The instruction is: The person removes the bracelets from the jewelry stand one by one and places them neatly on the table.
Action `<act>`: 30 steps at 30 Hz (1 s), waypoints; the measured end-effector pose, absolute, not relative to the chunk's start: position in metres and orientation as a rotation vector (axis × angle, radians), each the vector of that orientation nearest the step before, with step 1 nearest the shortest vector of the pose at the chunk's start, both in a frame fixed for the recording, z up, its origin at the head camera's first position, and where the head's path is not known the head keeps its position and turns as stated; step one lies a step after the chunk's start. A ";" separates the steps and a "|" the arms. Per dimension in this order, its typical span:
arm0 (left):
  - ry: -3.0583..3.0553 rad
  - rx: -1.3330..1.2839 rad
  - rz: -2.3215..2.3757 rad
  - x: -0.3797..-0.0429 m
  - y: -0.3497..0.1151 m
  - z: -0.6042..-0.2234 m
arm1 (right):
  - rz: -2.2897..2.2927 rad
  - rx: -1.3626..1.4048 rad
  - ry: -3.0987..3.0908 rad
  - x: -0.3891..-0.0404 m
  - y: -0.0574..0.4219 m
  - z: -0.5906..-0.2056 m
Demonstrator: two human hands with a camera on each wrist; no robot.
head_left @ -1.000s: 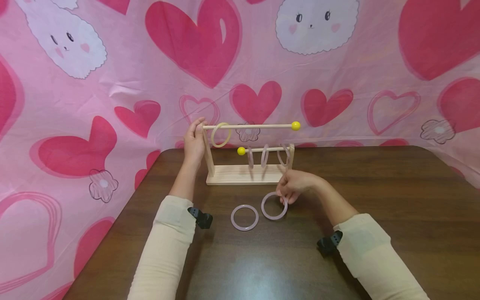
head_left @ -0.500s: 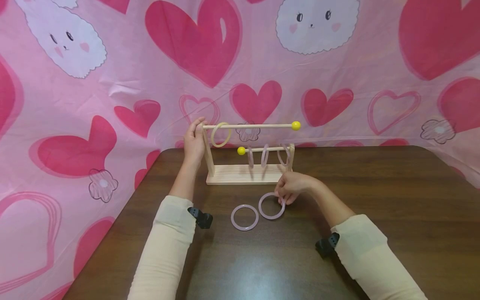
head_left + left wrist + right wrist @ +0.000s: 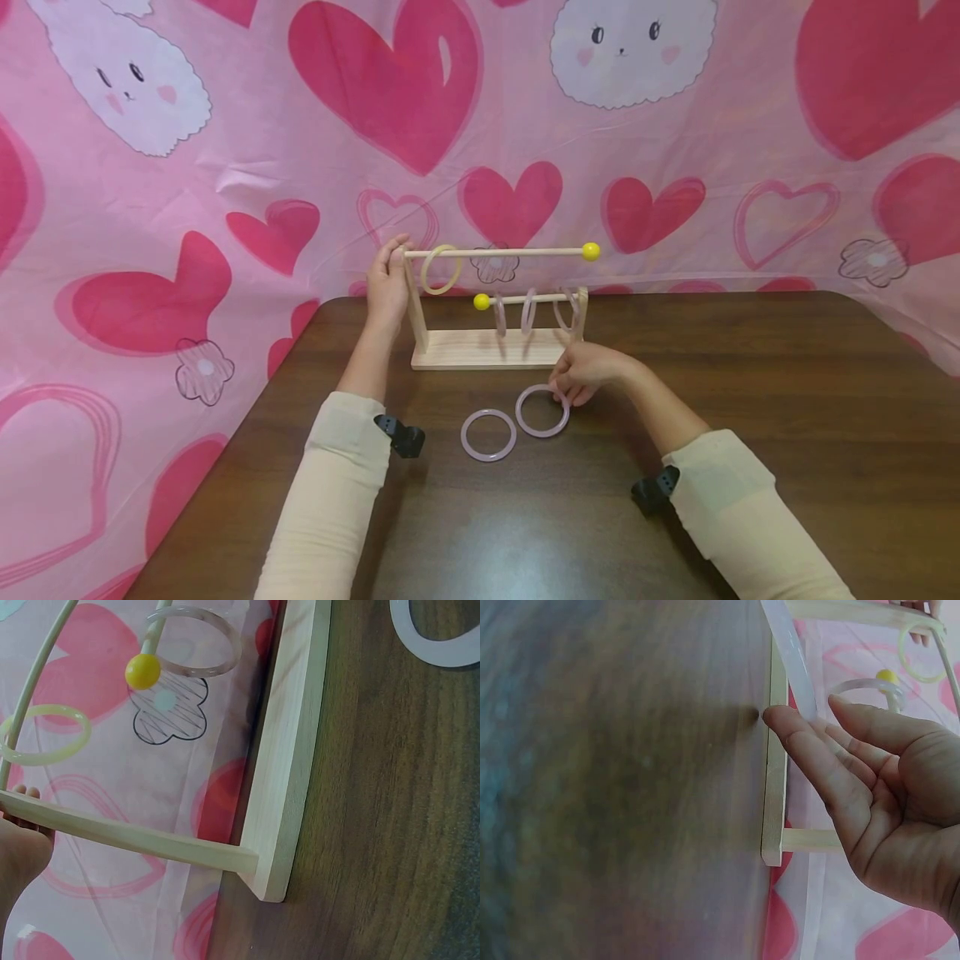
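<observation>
here, right fingers (image 3: 810,755) pinch a purple ring (image 3: 542,434); left fingers (image 3: 386,253) grip the wooden stand (image 3: 487,350).

Free room right of stand (image 3: 480,355) — rings (image 3: 487,458) in front.

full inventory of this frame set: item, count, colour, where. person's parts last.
Table: 1, dark brown, under everything
Backdrop: 1, pink with hearts, flowers and white faces, behind
Stand: 1, pale wood, on table
Rods: 2, pale wood, one higher, one lower
Ball ends: 2, yellow, on rod tips
Yellow ring: 1, yellow, on upper rod
Hung rings: 3, pale purple, on lower rod
Left loose ring: 1, pale purple, on table
Right loose ring: 1, pale purple, beside it
Wrist cameras: 2, black, at cuffs
Sleeves: 2, cream, on forearms
Left hand: 1, bare, gripping stand's upper left
Right hand: 1, bare, fingers at right loose ring's rim
</observation>
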State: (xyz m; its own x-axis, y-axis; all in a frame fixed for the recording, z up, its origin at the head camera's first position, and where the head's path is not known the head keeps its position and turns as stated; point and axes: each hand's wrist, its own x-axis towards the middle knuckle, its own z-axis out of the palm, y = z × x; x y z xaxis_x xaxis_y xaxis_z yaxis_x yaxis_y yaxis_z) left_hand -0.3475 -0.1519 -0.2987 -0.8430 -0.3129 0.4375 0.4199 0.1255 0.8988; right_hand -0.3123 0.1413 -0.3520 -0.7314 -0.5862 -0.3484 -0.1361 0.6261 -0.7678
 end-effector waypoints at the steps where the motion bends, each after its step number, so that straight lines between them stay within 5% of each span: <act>1: -1.867 -0.106 -1.776 -0.347 -0.152 -0.299 | -1.002 -0.561 2.260 -0.312 0.141 -0.352; 30: -1.845 -0.119 -1.792 -0.346 -0.151 -0.298 | -0.974 -0.572 2.314 -0.312 0.145 -0.346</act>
State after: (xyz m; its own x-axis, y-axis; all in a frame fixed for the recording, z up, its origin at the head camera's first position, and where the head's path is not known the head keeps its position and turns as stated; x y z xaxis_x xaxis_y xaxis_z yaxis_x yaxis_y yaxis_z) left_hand -0.3464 -0.1512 -0.2978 -0.8398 -0.3124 0.4439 0.4346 0.1031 0.8947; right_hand -0.3119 0.1446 -0.3464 -0.7528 -0.5710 -0.3276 -0.1648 0.6452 -0.7460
